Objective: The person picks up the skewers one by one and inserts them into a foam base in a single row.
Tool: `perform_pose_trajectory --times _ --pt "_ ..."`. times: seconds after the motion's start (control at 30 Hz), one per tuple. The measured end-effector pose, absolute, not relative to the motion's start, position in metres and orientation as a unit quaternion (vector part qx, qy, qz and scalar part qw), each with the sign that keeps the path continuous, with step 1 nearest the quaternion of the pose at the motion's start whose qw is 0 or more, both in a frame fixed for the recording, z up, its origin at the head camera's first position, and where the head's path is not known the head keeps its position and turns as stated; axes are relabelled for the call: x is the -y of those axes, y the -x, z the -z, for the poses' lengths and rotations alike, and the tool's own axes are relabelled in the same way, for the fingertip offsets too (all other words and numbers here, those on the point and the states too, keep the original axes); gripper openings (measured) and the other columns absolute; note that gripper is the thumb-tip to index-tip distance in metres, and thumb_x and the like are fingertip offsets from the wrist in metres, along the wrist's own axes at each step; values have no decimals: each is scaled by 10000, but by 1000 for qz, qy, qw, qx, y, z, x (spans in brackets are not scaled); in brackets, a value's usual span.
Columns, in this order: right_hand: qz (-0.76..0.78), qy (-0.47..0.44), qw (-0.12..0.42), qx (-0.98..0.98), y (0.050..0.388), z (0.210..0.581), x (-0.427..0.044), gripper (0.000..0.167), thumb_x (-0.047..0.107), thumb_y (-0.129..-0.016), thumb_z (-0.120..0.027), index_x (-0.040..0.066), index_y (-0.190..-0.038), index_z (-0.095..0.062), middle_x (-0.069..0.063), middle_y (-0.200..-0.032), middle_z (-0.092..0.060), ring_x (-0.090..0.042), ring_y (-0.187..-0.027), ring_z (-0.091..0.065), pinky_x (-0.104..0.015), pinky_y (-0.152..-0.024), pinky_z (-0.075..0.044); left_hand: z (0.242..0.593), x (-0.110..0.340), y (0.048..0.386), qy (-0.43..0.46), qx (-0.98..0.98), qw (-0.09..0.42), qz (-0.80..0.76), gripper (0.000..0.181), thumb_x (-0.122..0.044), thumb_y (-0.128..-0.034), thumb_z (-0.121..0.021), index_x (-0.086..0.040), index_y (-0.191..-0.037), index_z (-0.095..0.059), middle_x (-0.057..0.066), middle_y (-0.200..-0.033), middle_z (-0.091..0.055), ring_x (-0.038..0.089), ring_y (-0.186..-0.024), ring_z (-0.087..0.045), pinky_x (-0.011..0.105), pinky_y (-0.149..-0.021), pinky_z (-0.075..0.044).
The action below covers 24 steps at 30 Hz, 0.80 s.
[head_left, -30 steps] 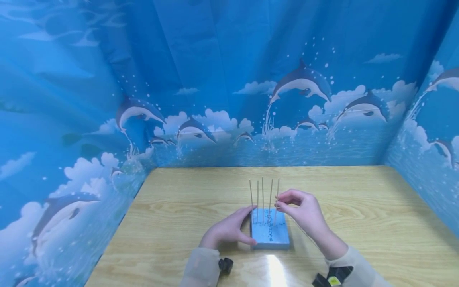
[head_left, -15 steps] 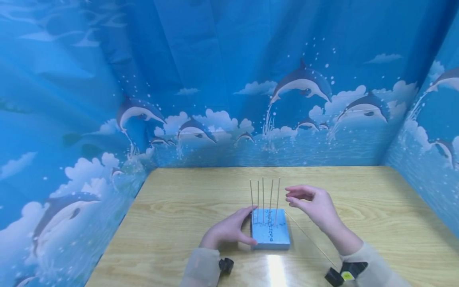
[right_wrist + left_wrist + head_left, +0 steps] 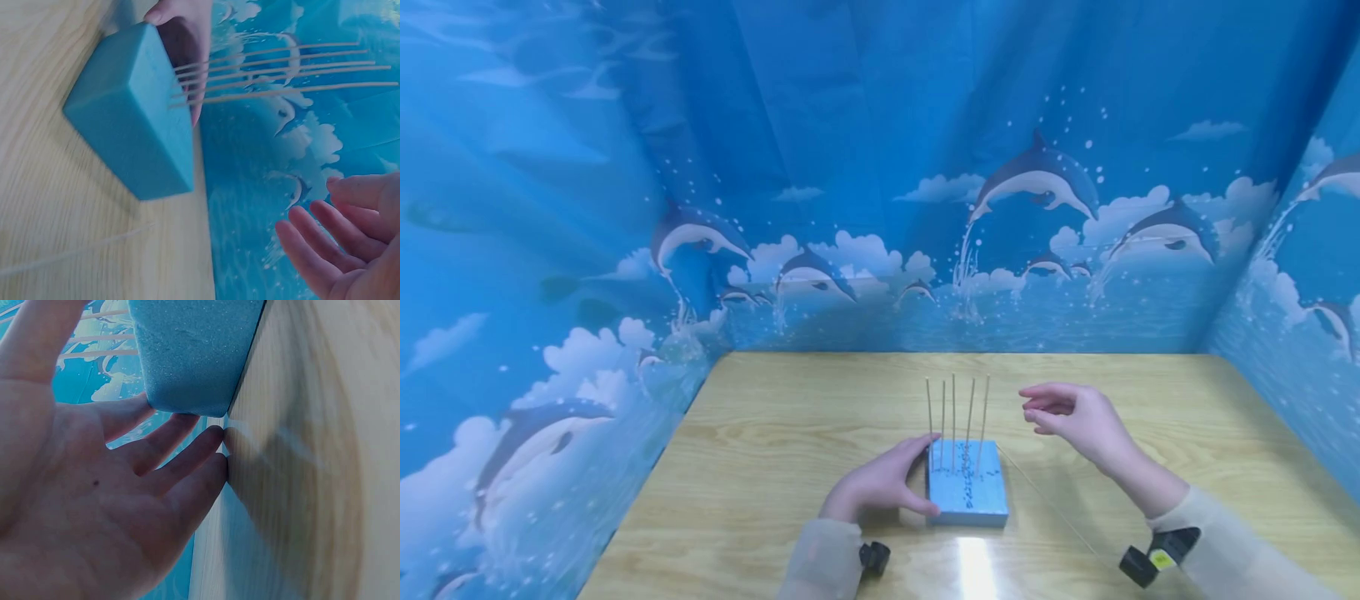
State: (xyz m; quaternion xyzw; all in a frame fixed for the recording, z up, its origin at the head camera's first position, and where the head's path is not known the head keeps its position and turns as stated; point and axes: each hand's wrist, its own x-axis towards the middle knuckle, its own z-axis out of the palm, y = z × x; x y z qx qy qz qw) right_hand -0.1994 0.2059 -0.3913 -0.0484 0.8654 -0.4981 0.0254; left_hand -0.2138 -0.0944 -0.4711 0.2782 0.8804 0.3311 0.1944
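Note:
A light-blue foam block [image 3: 951, 493] with small dark marks on its top lies on the table. Several thin wooden sticks [image 3: 953, 421] stand upright in it, in a row near the middle. My left hand [image 3: 880, 481] holds the block by its left side, thumb at the front corner and fingers at the back one. In the left wrist view, fingertips touch the foam block [image 3: 194, 356] and the table. My right hand [image 3: 1078, 419] hovers to the right, apart from block and sticks. Its fingers [image 3: 322, 247] are loosely bent with nothing between them.
A loose thin stick [image 3: 1051, 502] lies slantwise on the wood-grain table [image 3: 760, 450], right of the block. A blue curtain [image 3: 850, 167] printed with dolphins hangs behind the table and along both sides.
My right hand has let go of the rightmost standing stick and moved away to the right. The left hand has stayed on the block.

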Motion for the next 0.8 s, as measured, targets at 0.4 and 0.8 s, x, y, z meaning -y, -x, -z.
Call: perform_pose_trajectory --times 0.4,0.8 --pt "483 31 107 -868 200 406 -226 427 60 -899 -683 -95 -1283 -579 -237 -1077 -698 -301 -938 -710 -382 -747 -638 471 93 213 -274 -879 200 -334 1116 -397 -694 -874 -183 -1581 -231 67 -1625 -292 265 -1488 -298 488 -1226 -270" --pt "487 -30 206 -848 205 428 -232 426 80 -880 -688 -90 -1257 -588 -163 -977 -712 -237 -846 -702 -410 -729 -637 470 93 213 -270 -879 199 -339 1124 -381 -690 -878 -175 -1582 -226 60 -1627 -287 264 -1490 -295 498 -1226 -263"
